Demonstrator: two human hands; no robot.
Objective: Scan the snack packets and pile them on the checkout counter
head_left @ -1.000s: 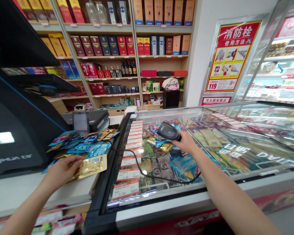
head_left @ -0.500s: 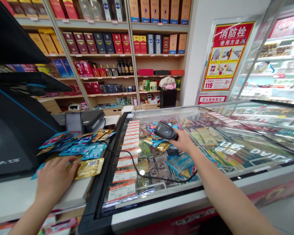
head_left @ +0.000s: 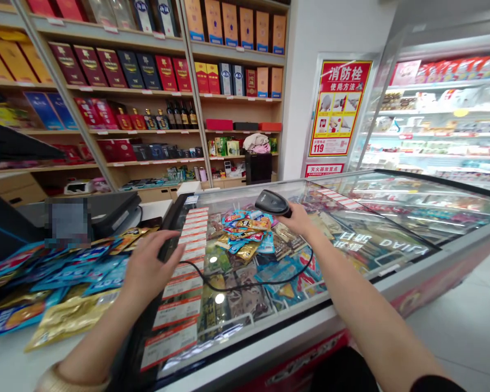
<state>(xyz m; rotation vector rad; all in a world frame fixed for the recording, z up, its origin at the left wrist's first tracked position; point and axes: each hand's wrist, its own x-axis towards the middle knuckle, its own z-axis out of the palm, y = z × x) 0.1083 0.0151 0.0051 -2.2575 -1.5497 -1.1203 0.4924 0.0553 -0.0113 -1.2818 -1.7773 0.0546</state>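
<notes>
My right hand (head_left: 297, 218) grips a black barcode scanner (head_left: 271, 202) above the glass lid of a chest freezer (head_left: 363, 239); its black cable (head_left: 245, 283) loops back across the glass. Just under the scanner a small heap of coloured snack packets (head_left: 245, 228) lies on the glass. My left hand (head_left: 149, 267) hovers with fingers spread over the freezer's left edge, holding nothing, beside a spread of blue and gold foil packets (head_left: 57, 294) on the white counter (head_left: 8, 365). A gold packet (head_left: 71, 318) lies nearest my left forearm.
A black checkout terminal (head_left: 0, 234) stands at the left, with a dark device (head_left: 110, 209) behind the packets. Rows of price labels (head_left: 183, 283) line the freezer's left side. Shelves of boxed bottles (head_left: 147, 71) fill the back wall; a chilled display (head_left: 436, 120) stands at the right.
My left hand has lifted off the gold packet and moved right toward the freezer edge, fingers spread. The view has swung to the right. The scanner stays in my right hand over the packets.
</notes>
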